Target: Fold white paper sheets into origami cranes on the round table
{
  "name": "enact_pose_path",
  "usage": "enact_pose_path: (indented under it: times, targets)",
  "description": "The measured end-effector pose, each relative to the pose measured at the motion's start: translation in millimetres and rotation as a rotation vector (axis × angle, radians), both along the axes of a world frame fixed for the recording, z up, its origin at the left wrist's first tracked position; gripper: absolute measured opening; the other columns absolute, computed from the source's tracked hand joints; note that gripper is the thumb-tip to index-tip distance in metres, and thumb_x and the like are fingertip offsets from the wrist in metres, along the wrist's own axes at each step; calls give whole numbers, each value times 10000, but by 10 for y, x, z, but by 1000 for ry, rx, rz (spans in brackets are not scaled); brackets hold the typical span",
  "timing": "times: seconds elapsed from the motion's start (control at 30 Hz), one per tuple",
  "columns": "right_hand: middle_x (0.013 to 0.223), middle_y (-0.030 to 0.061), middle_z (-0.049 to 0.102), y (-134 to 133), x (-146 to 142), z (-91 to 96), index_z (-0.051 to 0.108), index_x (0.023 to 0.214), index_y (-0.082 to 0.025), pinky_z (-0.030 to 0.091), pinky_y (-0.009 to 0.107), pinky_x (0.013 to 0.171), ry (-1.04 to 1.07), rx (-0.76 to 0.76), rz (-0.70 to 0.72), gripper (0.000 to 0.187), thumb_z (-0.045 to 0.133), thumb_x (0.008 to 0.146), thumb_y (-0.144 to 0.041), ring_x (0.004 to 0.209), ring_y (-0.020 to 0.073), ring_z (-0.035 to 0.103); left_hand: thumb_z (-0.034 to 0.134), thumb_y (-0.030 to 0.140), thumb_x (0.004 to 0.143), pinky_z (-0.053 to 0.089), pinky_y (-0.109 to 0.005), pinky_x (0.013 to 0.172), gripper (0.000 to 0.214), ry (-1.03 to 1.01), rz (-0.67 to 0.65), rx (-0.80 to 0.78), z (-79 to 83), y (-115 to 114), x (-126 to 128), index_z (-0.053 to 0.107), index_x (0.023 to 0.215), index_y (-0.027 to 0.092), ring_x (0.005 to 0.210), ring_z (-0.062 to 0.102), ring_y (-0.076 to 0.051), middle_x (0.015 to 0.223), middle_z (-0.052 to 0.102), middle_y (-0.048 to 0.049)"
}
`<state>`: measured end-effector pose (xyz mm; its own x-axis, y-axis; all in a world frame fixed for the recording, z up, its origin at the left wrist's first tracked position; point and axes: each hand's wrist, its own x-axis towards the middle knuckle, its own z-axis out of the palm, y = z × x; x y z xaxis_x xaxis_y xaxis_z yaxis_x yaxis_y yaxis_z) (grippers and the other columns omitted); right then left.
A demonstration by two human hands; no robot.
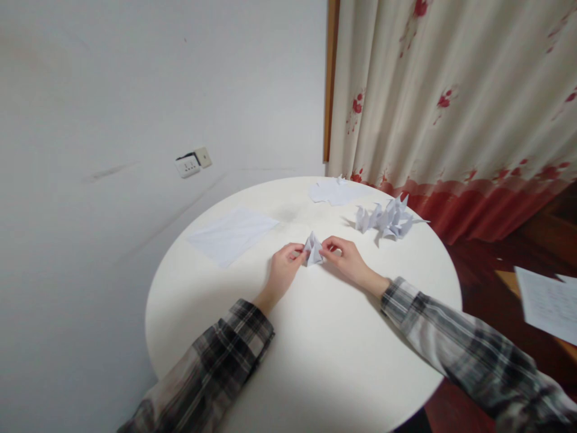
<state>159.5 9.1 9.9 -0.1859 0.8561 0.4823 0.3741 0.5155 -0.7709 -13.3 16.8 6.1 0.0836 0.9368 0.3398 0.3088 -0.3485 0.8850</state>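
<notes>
A small folded piece of white paper [312,250] stands upright near the middle of the round table, its pointed tip upward. From its left side my left hand [285,264] pinches it between thumb and fingertips. My right hand [345,257] grips its right edge the same way, with the fingers curled. Beyond my right hand sits a cluster of folded paper cranes [393,218], several of them bunched together with pointed wings and tails.
The white round table [351,361] stands against a white wall. A creased paper sheet [232,234] lies at left, and more paper [336,191] at the far edge. A wall socket [187,166] is behind, a flowered curtain [433,120] at right. Written pages [547,304] lie off to the right.
</notes>
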Motion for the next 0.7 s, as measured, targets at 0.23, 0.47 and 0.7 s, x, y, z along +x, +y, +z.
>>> enact_pose_path:
  times: [0.23,0.47,0.7]
  targets:
    - [738,14,595,40,16,-75,605,791,-162,407,238,670,-85,39,36,94,523,763,-201,675,122,525,548,239,712,429,-212,573,144,16,-105,-73,-63,37,-15,633,794,157,614,567,-121,713,634,-3]
    - [726,12,587,47,18,-71,597,780,-159,398,230,649,-111,27,35,92,513,779,-196,656,116,514,537,235,702,412,-191,534,145,12,-116,-113,-69,36,-7,612,796,152,583,559,-109,700,612,1]
    - [706,3,560,34,14,-50,564,764,-157,385,232,636,-153,7,9,66,502,783,-172,643,117,493,556,238,689,397,-185,502,103,35,-81,-104,-82,39,5,575,759,165,533,538,-96,669,586,25]
